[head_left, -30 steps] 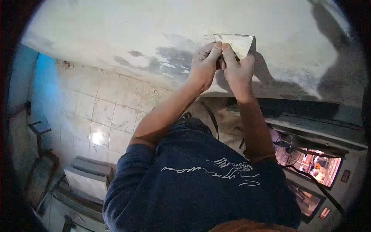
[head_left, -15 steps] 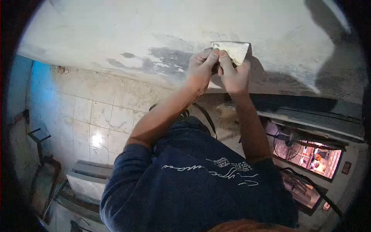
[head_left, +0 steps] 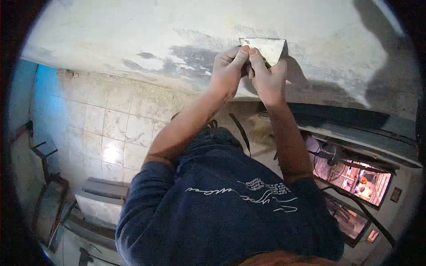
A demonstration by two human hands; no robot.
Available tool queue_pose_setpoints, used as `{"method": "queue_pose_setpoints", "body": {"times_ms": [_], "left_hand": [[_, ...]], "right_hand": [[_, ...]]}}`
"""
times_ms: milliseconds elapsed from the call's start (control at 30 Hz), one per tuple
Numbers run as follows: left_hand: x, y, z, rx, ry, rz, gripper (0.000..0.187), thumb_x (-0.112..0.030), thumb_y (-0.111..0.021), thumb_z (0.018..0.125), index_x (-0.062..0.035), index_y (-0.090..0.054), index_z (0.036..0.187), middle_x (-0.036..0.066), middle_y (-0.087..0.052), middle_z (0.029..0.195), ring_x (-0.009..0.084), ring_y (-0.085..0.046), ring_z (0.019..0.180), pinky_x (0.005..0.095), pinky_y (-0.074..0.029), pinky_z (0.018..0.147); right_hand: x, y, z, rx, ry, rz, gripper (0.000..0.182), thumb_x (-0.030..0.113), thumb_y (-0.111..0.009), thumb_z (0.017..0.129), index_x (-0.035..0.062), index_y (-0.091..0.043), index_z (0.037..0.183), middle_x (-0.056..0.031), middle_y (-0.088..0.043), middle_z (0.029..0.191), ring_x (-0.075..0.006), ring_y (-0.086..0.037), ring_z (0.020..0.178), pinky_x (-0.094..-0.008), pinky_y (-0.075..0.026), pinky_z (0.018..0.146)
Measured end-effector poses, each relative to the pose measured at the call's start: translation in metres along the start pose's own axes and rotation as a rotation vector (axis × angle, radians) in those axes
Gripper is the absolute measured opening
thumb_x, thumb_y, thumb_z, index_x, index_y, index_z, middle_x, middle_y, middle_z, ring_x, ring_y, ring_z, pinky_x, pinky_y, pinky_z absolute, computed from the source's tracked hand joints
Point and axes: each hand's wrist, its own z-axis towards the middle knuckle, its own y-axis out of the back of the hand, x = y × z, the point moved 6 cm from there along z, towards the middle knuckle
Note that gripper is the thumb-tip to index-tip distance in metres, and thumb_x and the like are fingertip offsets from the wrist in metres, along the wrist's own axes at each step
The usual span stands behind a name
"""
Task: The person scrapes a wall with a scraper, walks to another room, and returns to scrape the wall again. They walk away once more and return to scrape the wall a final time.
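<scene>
**A:** Putty knife (head_left: pixel 265 48), its wide blade laid flat against a patchy plastered surface (head_left: pixel 133 31) overhead: is that what both hands are on?

**B:** Yes. The left hand (head_left: pixel 227 71) and right hand (head_left: pixel 266 77) are clenched together around the handle just beneath the blade, forefingers pressed side by side against its lower edge. The handle itself is hidden inside the grip.

**A:** What lies around the blade?

**B:** Grey, damp-looking patches (head_left: pixel 195 57) just to its left, paler dry plaster beyond. Far below, past the person's dark blue shirt (head_left: pixel 222 208), a tiled floor (head_left: pixel 120 128), a pale box-like unit (head_left: pixel 100 204) and a lit opening with a fan (head_left: pixel 350 177).

**A:** What could go wrong from this position?

**B:** In my judgement, three things. The arms are fully stretched upward, so uneven pressure could tip a blade corner into the soft coat and gouge it. With the fingers crowded so near the edge, a slip would likely scrape knuckles along the rough plaster. And the person seems to stand well above the floor, so leaning further out could cost them their balance; what they stand on is not visible.
</scene>
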Motion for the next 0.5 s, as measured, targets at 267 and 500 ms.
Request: {"method": "queue_pose_setpoints", "body": {"times_ms": [267, 500], "left_hand": [[0.006, 0.003, 0.0, 0.022, -0.04, -0.014, 0.028, -0.027, -0.051, 0.095, -0.0013, -0.062, 0.091, 0.002, -0.059, 0.075, 0.0099, -0.053, 0.06, 0.0247, -0.042, 0.053], [0.003, 0.003, -0.002, -0.066, -0.046, 0.01, 0.029, -0.024, -0.053, 0.094, -0.0007, -0.063, 0.081, 0.001, -0.056, 0.065, 0.0089, -0.05, 0.053, 0.0223, -0.04, 0.049]], "right_hand": [[0.0, 0.0, 0.0, -0.032, 0.051, -0.002, 0.023, 0.018, -0.06, 0.089, -0.0041, -0.065, 0.083, -0.0005, -0.056, 0.055, -0.0062, -0.049, 0.05, -0.0253, -0.038, 0.045], [0.01, -0.001, -0.004, -0.087, 0.148, 0.043, 0.02, 0.015, -0.06, 0.088, -0.0042, -0.063, 0.081, -0.0007, -0.057, 0.058, -0.007, -0.05, 0.051, -0.0256, -0.039, 0.046]]}}
